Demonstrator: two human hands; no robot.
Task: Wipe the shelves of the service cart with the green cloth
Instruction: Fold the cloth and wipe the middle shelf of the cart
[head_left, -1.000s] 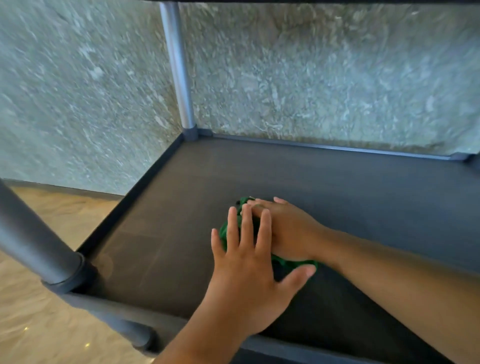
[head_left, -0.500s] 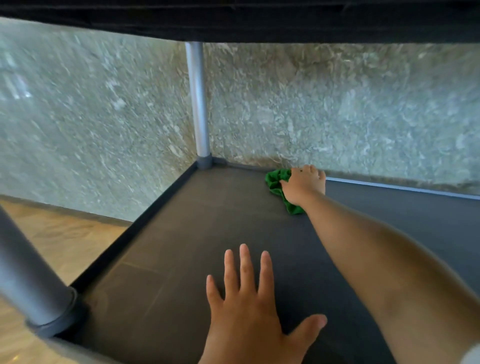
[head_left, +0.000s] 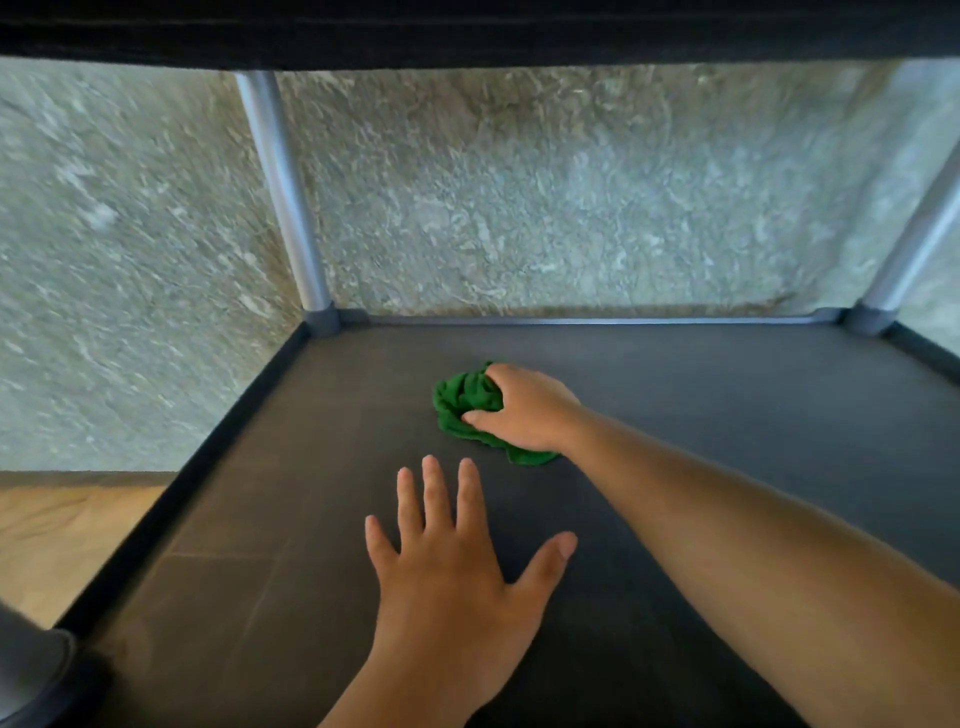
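Cloth (head_left: 465, 400), green and bunched, lies on the dark shelf (head_left: 727, 405) a little above the centre of the frame, well short of the back rim. The right hand (head_left: 524, 408) covers the cloth's right part and grips it. Its fingers curl over the far edge of the bundle and its thumb presses into the near side. Most of the cloth shows to the left of this hand, and a small corner pokes out below the wrist. The right forearm runs up from the lower right corner of the frame.

The left hand (head_left: 452, 582) lies flat on the shelf at lower centre, palm down. Its fingers are straight and slightly spread, its thumb points right, and it holds nothing. It sits below the cloth in the frame, near it but apart, with bare shelf between fingertips and fabric.

Two grey posts (head_left: 283, 192) rise from the shelf's back corners to the upper shelf (head_left: 467, 31), a dark band across the top. A grey stone wall (head_left: 519, 197) fills the background, and wooden floor (head_left: 57, 540) shows at lower left.
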